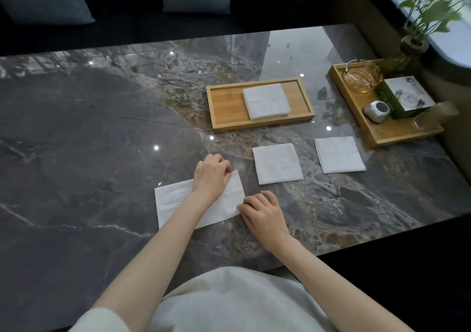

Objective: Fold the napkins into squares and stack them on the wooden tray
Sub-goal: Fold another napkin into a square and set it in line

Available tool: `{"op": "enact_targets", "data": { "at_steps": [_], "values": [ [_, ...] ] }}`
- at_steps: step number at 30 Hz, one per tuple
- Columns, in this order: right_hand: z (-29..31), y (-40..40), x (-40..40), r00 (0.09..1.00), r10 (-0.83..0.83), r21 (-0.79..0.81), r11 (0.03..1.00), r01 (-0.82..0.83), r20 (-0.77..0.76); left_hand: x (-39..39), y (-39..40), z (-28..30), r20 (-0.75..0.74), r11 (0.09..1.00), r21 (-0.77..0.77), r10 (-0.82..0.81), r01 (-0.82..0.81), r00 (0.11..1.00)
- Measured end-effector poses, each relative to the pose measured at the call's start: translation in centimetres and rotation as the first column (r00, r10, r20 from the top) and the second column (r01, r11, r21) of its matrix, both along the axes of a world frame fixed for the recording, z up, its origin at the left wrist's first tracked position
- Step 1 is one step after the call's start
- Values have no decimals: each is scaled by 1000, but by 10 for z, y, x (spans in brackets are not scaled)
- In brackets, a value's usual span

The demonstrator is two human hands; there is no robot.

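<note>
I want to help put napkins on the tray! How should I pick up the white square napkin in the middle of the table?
Pinch the middle folded napkin at its near edge, thumb below and fingers on top, coming from your side of the table. It lies flat with free space around it, so any edge is reachable, but the near one is probably easiest. Hold all layers together so it stays square, then carry it to the wooden tray.

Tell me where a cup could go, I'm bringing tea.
Bare marble lies left of the tray holding the folded stack, and left of the long napkin under both hands. It is crowded near the right tray and the two loose napkins.
</note>
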State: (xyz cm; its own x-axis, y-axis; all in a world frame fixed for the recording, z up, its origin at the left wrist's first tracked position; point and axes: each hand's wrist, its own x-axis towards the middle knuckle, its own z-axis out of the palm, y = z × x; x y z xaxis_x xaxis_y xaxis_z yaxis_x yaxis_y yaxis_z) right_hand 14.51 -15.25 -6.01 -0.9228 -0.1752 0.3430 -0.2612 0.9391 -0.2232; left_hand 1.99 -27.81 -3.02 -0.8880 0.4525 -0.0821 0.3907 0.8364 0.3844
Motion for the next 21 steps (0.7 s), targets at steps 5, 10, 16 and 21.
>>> {"op": "enact_targets", "data": {
  "at_steps": [5, 10, 16, 21],
  "values": [
    [7, -1, -1, 991, -113, -12, 993, 114, 72, -5, -4, 10, 227, 992, 83, 74, -95, 971],
    [21, 3, -12, 971, -170, -117, 975, 191, 168, -7, -15, 27, 518, 908, 255, 162, -332, 840],
    [50, 6, -34, 913, -73, -488, 826, 281, 402, -7, -34, 42, 616, 723, 453, 170, -523, 769],
    [80, 1, -63, 888, -46, -760, 499, 417, 457, -12, -52, 66, 634, 532, 608, 122, -589, 764]
  ]
}}
